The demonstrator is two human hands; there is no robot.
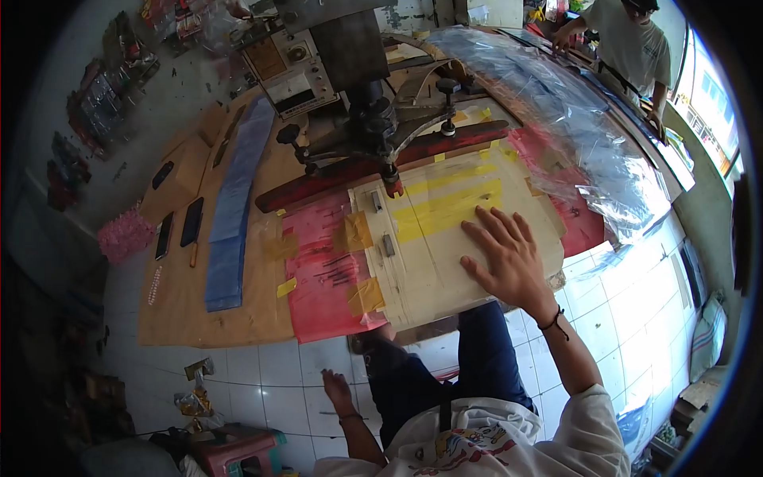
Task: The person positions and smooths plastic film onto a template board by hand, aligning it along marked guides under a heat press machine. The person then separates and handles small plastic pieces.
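My right hand (505, 258) lies flat with its fingers spread on a cream board (429, 282), near the board's right side. Yellow tape strips (449, 211) run across the board just beyond my fingertips. Two small metal pieces sit at the board's left, one of them a grey block (389, 245). Above the board stands a machine head (369, 119) with a long dark red bar (318, 184) and a small red tip (393, 189). My left hand (338, 391) hangs low beside my leg, away from the table, fingers loosely apart and nothing visible in it.
Red sheets (322, 274) flank the board, held by tape. Leftward on the wooden table (266, 318) lie a folded blue strip (230, 238) and a dark phone (164, 236). Clear plastic sheeting (548, 103) covers the right side. Another person (636, 48) works at far right. A stool (238, 453) stands lower left.
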